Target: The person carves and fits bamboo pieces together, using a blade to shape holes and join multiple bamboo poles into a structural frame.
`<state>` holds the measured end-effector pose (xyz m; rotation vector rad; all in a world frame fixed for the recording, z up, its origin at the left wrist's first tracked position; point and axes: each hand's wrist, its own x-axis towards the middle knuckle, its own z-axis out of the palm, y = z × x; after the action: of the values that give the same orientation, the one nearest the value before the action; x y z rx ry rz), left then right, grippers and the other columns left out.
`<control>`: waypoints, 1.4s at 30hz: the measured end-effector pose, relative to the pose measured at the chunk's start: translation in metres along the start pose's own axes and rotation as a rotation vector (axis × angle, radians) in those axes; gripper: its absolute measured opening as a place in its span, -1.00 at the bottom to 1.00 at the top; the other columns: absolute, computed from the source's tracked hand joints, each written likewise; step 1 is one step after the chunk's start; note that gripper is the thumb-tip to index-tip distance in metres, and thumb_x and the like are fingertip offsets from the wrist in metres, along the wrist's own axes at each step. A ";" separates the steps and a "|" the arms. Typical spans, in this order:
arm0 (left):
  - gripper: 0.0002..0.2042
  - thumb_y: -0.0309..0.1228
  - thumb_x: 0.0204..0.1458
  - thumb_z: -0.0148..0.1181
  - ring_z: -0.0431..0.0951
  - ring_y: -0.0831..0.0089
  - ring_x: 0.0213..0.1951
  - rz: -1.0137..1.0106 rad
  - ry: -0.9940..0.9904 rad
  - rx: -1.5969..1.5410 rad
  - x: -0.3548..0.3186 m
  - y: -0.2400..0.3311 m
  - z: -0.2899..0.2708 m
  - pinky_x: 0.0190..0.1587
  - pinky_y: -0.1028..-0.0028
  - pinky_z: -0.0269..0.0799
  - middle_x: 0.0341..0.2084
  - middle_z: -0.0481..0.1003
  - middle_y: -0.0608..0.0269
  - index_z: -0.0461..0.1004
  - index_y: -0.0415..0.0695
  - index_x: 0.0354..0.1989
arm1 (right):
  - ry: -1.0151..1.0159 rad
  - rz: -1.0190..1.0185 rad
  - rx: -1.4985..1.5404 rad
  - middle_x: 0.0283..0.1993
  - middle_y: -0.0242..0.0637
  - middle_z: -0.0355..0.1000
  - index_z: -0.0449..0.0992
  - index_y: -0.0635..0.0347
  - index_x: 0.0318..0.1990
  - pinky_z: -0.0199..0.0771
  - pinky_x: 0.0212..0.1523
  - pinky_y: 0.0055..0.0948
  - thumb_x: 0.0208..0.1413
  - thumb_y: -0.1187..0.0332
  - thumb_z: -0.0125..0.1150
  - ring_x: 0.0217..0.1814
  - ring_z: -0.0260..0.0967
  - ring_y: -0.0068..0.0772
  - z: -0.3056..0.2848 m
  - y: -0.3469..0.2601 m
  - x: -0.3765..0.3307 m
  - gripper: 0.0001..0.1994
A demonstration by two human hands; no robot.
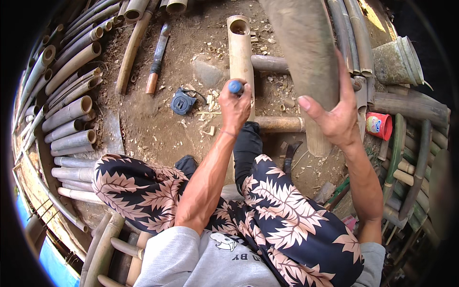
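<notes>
Where the ground curves up at the far left, cut bamboo poles [71, 112] are stacked in a bank, their hollow ends turned inward. A machete [158, 57] with a wooden handle is laid on the dirt just right of the stack, and a dark tape measure [183, 102] is seen near it among wood chips [210, 103]. At the centre a pale bamboo section [240, 52] is laid lengthwise away from the person, its open end farthest off, and it is rested across a darker cross pole [279, 124]. The left hand [234, 105] is held over the near part of this section, its fingers curled tight around a blue-handled tool [235, 86] (only the rounded blue end is shown; the working end cannot be made out). To the right, a broad bamboo trunk [306, 57] is stood steeply on the ground, and it is gripped partway up by the right hand [334, 117], the fingers wrapped behind it and the thumb stretched out free on the near side. Further right, a red cup [380, 126] is set among green and grey poles [411, 158], below a weathered bucket [397, 62].
</notes>
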<state>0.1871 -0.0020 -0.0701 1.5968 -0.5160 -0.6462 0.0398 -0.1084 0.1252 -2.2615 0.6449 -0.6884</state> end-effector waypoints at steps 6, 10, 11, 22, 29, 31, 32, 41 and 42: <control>-0.82 -0.73 0.01 0.02 0.53 0.03 0.05 0.027 0.057 -0.492 -0.043 0.008 -0.058 0.24 0.09 0.35 -0.26 0.51 0.05 0.29 -0.22 -0.24 | -0.032 0.193 0.167 0.27 0.04 0.25 -0.06 0.48 0.40 0.21 0.32 -0.31 -0.02 0.19 0.43 0.30 0.26 -0.21 -0.026 -0.007 -0.014 -0.03; -0.82 -0.76 -0.13 -0.01 0.55 0.10 0.03 -0.042 -0.108 -0.506 -0.044 0.008 -0.059 0.19 0.17 0.36 -0.35 0.52 0.10 0.35 -0.25 -0.34 | -0.050 0.209 0.184 0.28 0.04 0.25 -0.04 0.48 0.39 0.21 0.32 -0.31 -0.03 0.18 0.44 0.30 0.25 -0.21 -0.023 -0.003 -0.017 -0.04; -0.82 -0.76 -0.14 -0.01 0.55 0.10 0.02 -0.042 -0.119 -0.517 -0.042 0.008 -0.060 0.17 0.18 0.37 -0.35 0.51 0.11 0.36 -0.25 -0.36 | -0.065 0.215 0.185 0.28 0.05 0.25 -0.03 0.48 0.39 0.21 0.32 -0.30 -0.03 0.18 0.44 0.31 0.25 -0.20 -0.022 -0.003 -0.016 -0.04; -0.90 -0.72 -0.02 0.10 0.56 0.14 0.00 -0.138 -0.077 -0.589 -0.028 0.006 -0.045 0.18 0.21 0.39 -0.34 0.51 0.13 0.39 -0.27 -0.35 | -0.097 0.045 0.126 0.30 0.06 0.23 -0.03 0.46 0.40 0.19 0.33 -0.30 -0.09 0.17 0.47 0.32 0.25 -0.19 -0.018 -0.008 0.009 0.00; -0.87 -0.63 0.01 0.19 0.57 0.32 -0.09 -0.059 -0.083 -0.297 -0.018 0.012 -0.030 0.05 0.36 0.45 -0.31 0.54 0.15 0.46 -0.29 -0.25 | -0.475 -0.497 -0.558 0.15 -0.13 0.34 0.05 -0.16 0.45 0.55 0.00 -0.28 -0.27 0.32 0.55 0.07 0.46 -0.11 -0.003 -0.006 0.044 0.05; -0.78 -0.56 0.03 0.25 0.56 0.52 -0.23 -0.112 -0.019 -0.356 -0.013 0.010 -0.025 -0.15 0.48 0.48 -0.29 0.57 0.21 0.49 -0.32 -0.14 | -0.456 -0.698 -0.861 -0.25 -0.29 0.40 0.19 -0.59 0.35 0.59 -0.33 -0.39 -0.07 0.21 0.39 -0.32 0.49 -0.35 0.013 -0.006 0.065 -0.22; -0.81 -0.55 0.02 0.27 0.55 0.56 -0.30 -0.048 -0.071 -0.313 -0.007 0.003 -0.031 -0.25 0.49 0.48 -0.31 0.58 0.26 0.51 -0.31 -0.19 | -0.362 -0.736 -0.834 -0.25 -0.29 0.40 0.20 -0.56 0.35 0.59 -0.32 -0.39 -0.07 0.21 0.39 -0.33 0.49 -0.34 0.015 -0.010 0.071 -0.22; -0.83 -0.39 0.01 0.29 0.60 0.42 -0.46 0.204 -0.137 -0.072 0.000 -0.001 -0.001 -0.36 0.38 0.47 -0.51 0.61 0.13 0.58 -0.27 -0.33 | -0.588 -0.339 -0.780 -0.14 -0.17 0.38 0.05 -0.31 0.44 0.62 -0.23 -0.24 -0.22 0.23 0.53 -0.22 0.51 -0.11 0.000 -0.002 0.032 0.01; -0.81 -0.38 0.00 0.30 0.60 0.41 -0.46 0.202 -0.174 0.035 0.009 0.005 -0.004 -0.36 0.38 0.48 -0.52 0.60 0.11 0.58 -0.27 -0.33 | -0.642 -0.261 -0.825 -0.02 -0.16 0.40 0.04 -0.27 0.45 0.60 -0.15 -0.22 -0.27 0.30 0.54 -0.15 0.51 -0.08 -0.005 -0.009 0.038 0.05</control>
<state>0.1965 -0.0055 -0.0659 1.5044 -0.8106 -0.6286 0.0670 -0.1279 0.1458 -3.1248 0.3312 0.2958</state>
